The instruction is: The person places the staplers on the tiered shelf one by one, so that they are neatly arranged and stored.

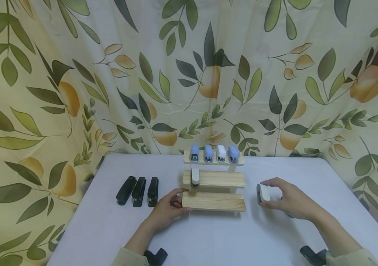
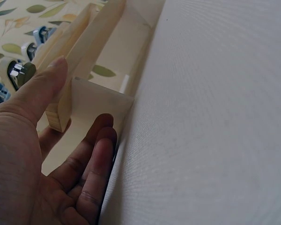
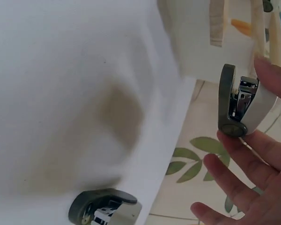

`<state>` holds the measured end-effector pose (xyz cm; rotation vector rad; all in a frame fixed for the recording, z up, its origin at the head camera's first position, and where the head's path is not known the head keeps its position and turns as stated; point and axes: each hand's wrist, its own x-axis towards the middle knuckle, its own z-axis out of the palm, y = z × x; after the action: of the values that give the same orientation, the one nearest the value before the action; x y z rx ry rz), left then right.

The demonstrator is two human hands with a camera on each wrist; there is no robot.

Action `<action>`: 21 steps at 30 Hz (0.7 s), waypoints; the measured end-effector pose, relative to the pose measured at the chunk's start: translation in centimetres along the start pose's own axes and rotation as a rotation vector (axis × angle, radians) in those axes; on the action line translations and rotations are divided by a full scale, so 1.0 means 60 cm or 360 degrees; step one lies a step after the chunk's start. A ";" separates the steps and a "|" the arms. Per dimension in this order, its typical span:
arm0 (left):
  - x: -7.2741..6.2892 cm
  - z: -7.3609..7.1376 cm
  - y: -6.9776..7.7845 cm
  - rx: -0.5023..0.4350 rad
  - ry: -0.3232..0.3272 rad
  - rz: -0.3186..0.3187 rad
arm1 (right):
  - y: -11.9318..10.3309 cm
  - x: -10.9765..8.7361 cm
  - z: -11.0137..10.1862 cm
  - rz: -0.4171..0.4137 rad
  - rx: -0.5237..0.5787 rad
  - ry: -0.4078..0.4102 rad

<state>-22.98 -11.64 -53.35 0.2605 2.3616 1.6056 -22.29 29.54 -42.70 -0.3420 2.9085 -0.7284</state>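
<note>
My left hand [image 1: 167, 208] holds the left end of the lowest board of a three-tier wooden display stand [image 1: 213, 201]. Thumb and index finger lie on opposite edges of that board, while the other fingers curl loosely below, beside the clear end panel [image 2: 100, 93]. To the right of the stand, my right hand [image 1: 290, 199] pinches a small white and grey stapler [image 3: 246, 103] between thumb and fingertips, raised over the table. A similar stapler [image 3: 105, 206] lies on the table under this hand, mostly hidden in the head view. Another white and grey stapler [image 1: 195, 176] sits on the middle tier's left end.
Along the top tier stand small staplers, blue ones [image 1: 208, 153] and a white one [image 1: 221, 153]. Three black staplers [image 1: 138, 191] lie in a row left of the stand. A white cloth [image 1: 225, 240] covers the table; a leaf-patterned curtain [image 1: 189, 122] hangs behind.
</note>
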 end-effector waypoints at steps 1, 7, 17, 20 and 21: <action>0.000 0.000 -0.001 -0.0002 -0.0001 0.0002 | -0.002 0.000 0.000 -0.0003 0.0002 0.0005; 0.000 0.000 -0.003 -0.0009 -0.0002 0.0006 | -0.013 0.000 -0.002 0.0000 0.0006 0.0008; 0.001 0.000 -0.003 -0.0009 -0.0010 0.0014 | -0.029 0.001 -0.010 -0.0065 0.0012 0.0061; 0.001 0.000 -0.003 -0.0004 -0.0009 0.0009 | -0.036 0.002 -0.012 -0.0068 0.0027 0.0073; 0.001 0.000 -0.003 0.0001 -0.0008 0.0011 | -0.038 0.002 -0.013 -0.0068 0.0034 0.0076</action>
<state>-23.04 -11.70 -53.50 0.2725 2.3600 1.6054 -22.11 27.87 -40.93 -0.3912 2.9441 -0.7837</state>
